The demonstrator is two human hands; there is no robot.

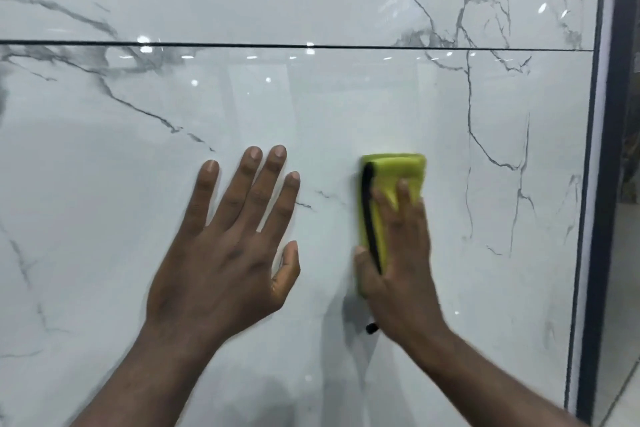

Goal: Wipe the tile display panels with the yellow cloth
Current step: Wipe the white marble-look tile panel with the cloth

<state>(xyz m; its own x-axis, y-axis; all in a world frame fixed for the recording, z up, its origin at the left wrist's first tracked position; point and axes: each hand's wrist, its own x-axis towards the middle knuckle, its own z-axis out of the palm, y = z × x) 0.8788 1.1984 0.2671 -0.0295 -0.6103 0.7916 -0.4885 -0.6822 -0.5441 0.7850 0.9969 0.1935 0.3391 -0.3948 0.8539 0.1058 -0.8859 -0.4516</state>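
The right hand's fingers lie close together over the yellow cloth, pressing it to the lower tile panel, with the thumb hooked at its black-trimmed left edge. Motion blur hides the finer grip. The folded cloth stands with its long axis upright and pokes out above the fingertips, under the right hand. The left hand lies flat just beside it, fingers straight and spread, bracing. Unwiped tile likely lies rightward toward the dark frame and up past the joint onto the upper panel.
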